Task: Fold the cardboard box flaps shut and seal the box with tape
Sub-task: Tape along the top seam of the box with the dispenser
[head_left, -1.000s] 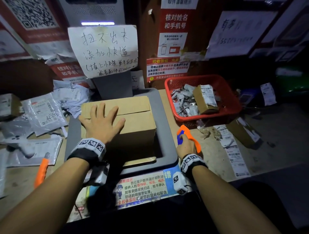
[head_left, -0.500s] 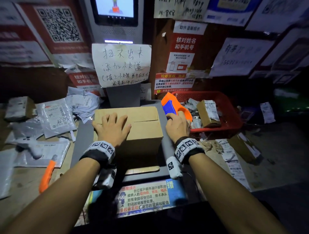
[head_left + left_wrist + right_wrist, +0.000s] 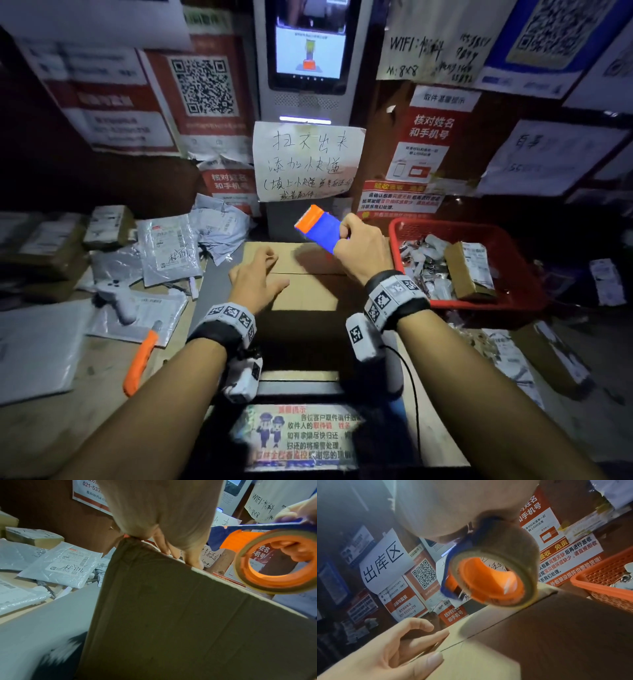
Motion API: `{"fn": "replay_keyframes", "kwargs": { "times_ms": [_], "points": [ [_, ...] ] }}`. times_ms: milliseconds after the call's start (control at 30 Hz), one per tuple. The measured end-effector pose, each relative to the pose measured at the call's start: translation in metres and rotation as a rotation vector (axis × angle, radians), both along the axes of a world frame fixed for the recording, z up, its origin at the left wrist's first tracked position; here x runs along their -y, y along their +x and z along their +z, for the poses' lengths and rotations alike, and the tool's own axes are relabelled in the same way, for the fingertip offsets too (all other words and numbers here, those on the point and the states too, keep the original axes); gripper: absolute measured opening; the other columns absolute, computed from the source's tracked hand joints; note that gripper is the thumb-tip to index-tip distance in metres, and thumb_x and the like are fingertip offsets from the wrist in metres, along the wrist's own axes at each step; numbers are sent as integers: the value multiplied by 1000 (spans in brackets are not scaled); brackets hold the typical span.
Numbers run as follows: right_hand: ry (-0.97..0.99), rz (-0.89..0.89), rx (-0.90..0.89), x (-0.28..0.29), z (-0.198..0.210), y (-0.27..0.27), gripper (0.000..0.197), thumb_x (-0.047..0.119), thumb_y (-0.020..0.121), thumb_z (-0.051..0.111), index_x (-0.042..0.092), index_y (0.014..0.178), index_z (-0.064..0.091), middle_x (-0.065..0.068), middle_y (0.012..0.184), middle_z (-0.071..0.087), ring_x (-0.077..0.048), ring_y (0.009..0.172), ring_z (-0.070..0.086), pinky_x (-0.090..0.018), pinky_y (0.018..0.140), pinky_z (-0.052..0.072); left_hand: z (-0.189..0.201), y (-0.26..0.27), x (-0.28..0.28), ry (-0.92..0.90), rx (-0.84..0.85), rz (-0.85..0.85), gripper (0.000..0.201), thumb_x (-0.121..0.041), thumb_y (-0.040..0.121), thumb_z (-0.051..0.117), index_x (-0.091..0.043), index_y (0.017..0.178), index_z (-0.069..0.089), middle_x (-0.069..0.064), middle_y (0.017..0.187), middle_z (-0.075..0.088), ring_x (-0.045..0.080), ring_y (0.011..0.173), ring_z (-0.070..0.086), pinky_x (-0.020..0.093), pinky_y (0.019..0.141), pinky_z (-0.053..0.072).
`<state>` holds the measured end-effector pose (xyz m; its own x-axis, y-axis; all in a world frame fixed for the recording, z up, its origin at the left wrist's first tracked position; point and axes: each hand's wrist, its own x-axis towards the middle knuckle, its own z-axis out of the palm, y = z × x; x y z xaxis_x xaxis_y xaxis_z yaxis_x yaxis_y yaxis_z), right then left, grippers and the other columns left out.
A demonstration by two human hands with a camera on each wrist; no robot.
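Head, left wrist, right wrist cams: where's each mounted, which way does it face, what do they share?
Head: on the head, looking forward and down at the box; both forearms show, left hand, right hand.
Left wrist: under the left wrist, looking along the palm, past the box side to the tape dispenser.
Right wrist: under the right wrist, looking past the dispenser over the box top; left hand's fingers show.
Shared: all show box and dispenser.
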<state>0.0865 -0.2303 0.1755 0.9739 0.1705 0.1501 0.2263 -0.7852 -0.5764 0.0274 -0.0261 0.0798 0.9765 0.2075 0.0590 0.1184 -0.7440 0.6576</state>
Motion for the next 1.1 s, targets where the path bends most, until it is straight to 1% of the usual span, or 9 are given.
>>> {"fn": "replay_keyframes", "kwargs": {
  "times_ms": [167, 300, 467, 667, 767, 900, 967, 1033, 1100],
  "points": [
    [-199, 45, -89, -5, 1, 12, 18, 32, 88, 51, 15, 94, 54, -6, 75, 57, -33, 74, 52, -34, 65, 33, -1, -1, 2, -54, -16, 68, 53, -39, 76, 77, -29, 107, 36, -7, 125, 67, 20, 120, 57, 40, 101, 31],
    [-255, 100, -37, -5, -9, 26, 38, 50, 91, 50, 21, 74, 67, -4, 74, 67, -28, 78, 61, -28, 61, 35, 0, 2, -4, -90, -1, 100, 16, -28, 95, 56, -24, 111, 56, -6, 117, 70, 28, 116, 58, 41, 104, 34],
    [-240, 207, 19, -7, -12, 32, 40, 57, 90, 49, 26, 70, 64, 2, 71, 68, -21, 73, 62, -30, 62, 47, 22, 5, 2, -130, -106, 79, 44, -24, 95, 26, -28, 115, 65, -1, 122, 65, 22, 117, 54, 40, 109, 29],
    [-184, 273, 70, -7, -15, 32, 43, 54, 91, 52, 20, 72, 69, 4, 67, 69, -16, 68, 62, -33, 66, 53, 25, 8, 3, -192, -152, 75, 39, -23, 106, 28, -7, 109, 64, 9, 109, 59, 27, 115, 52, 29, 85, 22],
    [-113, 291, 71, -3, -17, 33, 40, 54, 89, 53, 23, 67, 67, 7, 65, 68, -13, 66, 62, -34, 66, 54, 20, 9, 0, -223, -126, 76, 35, -25, 106, 31, -24, 115, 65, -3, 110, 59, 16, 111, 49, 28, 93, 22],
    [-33, 302, 77, 1, -18, 31, 37, 50, 89, 56, 24, 65, 66, 9, 65, 67, -11, 66, 62, -33, 66, 53, 13, 7, -5, -217, -109, -3, 37, -37, 102, 32, -29, 114, 67, -2, 121, 62, 19, 122, 49, 32, 94, 23],
    [-1, 317, 76, 3, -18, 30, 35, 45, 90, 59, 21, 67, 69, 10, 65, 67, -10, 67, 62, -33, 67, 52, 19, 7, -4, -204, -177, -17, 39, -44, 101, 31, -31, 114, 65, 0, 133, 57, 22, 134, 41, 38, 104, 21],
    [12, 325, 73, 3, -16, 29, 34, 44, 91, 60, 19, 69, 71, 10, 67, 69, -9, 68, 63, -32, 68, 52, 24, 5, -1, -168, -221, -12, 37, -39, 104, 35, -28, 129, 60, -1, 146, 46, 19, 143, 27, 35, 113, 10],
    [16, 331, 71, 4, -16, 28, 35, 45, 92, 60, 19, 71, 72, 10, 68, 69, -8, 68, 63, -30, 68, 52, 23, 5, -2, -170, -207, -22, 32, -36, 103, 40, -32, 128, 61, -5, 142, 49, 16, 143, 27, 38, 114, 10]
  ]
}}
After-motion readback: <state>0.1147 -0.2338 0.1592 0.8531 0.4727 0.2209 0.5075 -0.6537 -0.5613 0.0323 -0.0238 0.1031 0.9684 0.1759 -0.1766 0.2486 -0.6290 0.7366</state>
